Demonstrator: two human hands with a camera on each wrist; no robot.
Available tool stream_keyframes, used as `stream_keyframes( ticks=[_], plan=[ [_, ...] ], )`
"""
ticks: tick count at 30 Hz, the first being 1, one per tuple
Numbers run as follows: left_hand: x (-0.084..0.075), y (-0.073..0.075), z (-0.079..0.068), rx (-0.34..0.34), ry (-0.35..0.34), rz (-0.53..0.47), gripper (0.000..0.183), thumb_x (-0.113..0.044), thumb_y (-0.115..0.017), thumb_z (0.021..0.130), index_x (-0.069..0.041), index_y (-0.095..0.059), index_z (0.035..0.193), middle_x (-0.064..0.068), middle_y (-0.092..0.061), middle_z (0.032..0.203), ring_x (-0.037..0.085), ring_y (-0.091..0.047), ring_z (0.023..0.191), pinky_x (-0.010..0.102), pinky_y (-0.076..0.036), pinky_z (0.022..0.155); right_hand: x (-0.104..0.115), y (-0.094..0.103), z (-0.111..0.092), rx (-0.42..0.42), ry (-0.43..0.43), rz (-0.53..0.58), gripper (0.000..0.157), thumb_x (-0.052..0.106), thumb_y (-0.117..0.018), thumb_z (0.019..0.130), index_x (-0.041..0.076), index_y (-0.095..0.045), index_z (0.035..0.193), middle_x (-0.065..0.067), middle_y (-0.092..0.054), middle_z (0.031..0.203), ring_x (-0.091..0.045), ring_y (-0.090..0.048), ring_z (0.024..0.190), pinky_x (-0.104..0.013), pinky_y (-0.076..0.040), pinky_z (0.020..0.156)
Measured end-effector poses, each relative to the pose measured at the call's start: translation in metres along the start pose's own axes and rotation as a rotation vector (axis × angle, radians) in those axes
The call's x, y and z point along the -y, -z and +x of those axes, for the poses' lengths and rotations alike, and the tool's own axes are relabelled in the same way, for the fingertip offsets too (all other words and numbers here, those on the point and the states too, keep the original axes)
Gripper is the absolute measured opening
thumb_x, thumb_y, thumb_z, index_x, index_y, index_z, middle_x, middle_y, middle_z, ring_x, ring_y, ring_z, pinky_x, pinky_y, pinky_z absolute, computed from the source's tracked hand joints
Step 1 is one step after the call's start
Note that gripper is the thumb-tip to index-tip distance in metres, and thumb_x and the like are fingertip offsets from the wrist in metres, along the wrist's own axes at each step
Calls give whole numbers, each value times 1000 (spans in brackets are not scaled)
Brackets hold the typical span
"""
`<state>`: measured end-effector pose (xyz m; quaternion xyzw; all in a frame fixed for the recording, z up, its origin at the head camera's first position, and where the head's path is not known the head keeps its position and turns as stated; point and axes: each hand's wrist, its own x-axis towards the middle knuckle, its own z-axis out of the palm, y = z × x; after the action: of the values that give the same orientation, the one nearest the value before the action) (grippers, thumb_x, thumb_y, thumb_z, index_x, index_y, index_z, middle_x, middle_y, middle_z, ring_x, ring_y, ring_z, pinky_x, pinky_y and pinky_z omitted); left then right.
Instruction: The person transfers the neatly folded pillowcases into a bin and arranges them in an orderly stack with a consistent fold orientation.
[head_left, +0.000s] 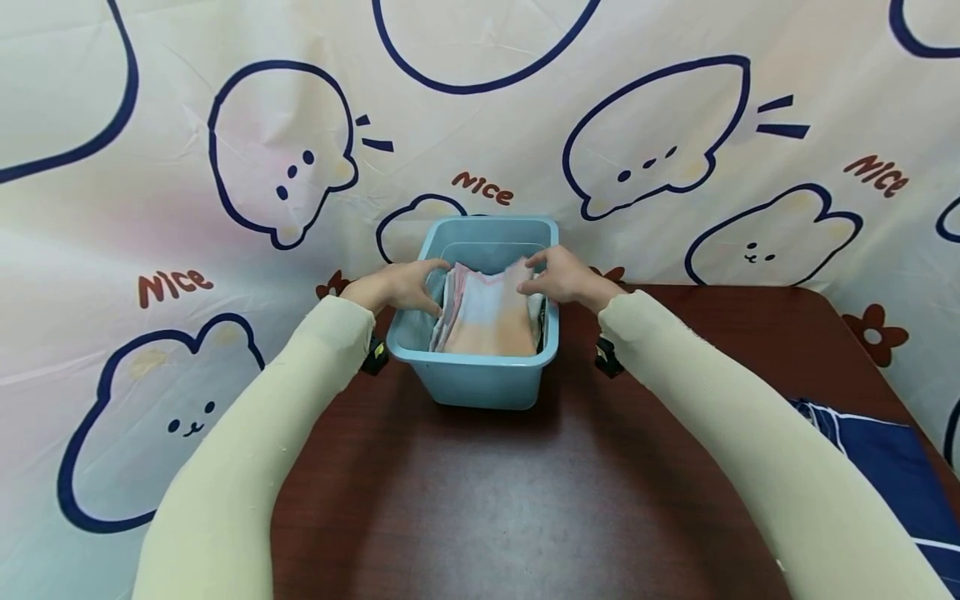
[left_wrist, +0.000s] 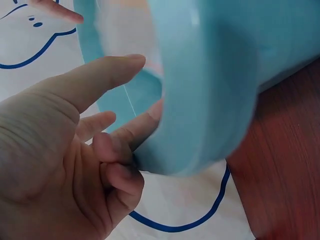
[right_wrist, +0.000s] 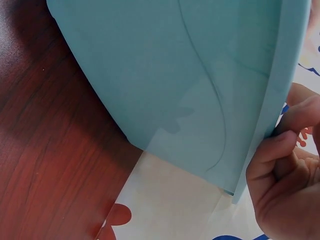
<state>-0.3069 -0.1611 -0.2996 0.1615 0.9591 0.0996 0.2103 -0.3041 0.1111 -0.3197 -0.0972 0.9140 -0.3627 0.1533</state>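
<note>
A light blue plastic bin stands on the table with folded clothes inside. On top lies a folded garment in pink, pale blue and peach, its upper edge toward the wall. My left hand reaches over the left rim, thumb and index finger apart beside the clothes. In the left wrist view, that hand's thumb is extended and its other fingers bend near the rim. Over the right rim, my right hand has its fingertips at the garment's upper right corner. In the right wrist view, its lower fingers curl beside the rim.
The dark red-brown wooden table spreads in front of the bin. At the right edge lies navy cloth with white stripes, partly behind my right sleeve. Behind the table hangs a pale sheet printed with cartoon outlines.
</note>
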Motion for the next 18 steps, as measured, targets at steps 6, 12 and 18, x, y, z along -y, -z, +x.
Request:
stream_keyframes(
  ticks=[6, 12, 18],
  plan=[
    [0, -1, 0, -6, -13, -18, 76, -29, -70, 94, -17, -31, 158, 14, -71, 120, 27, -65, 112, 55, -48, 107, -5, 0, 0, -10, 30, 11, 50, 25, -67, 98, 2, -54, 141, -17, -75, 116, -9, -48, 43, -25, -46, 52],
    [0, -1, 0, 6, -22, -61, 71, -31, -65, 98, -17, -31, 158, 17, -67, 129, 29, -61, 114, 55, -47, 106, -9, 2, -3, -2, 57, 90, 46, 27, -63, 100, 2, -56, 139, -18, -75, 112, -11, -49, 44, -23, -44, 49],
    [2, -1, -2, 12, -62, -94, 65, -29, -57, 103, -12, -30, 158, 14, -74, 115, 28, -64, 111, 46, -49, 98, -13, 6, -6, 33, 74, 201, 42, 32, -57, 104, 6, -57, 137, -20, -74, 115, -11, -51, 47, -23, -41, 50]
  ],
)
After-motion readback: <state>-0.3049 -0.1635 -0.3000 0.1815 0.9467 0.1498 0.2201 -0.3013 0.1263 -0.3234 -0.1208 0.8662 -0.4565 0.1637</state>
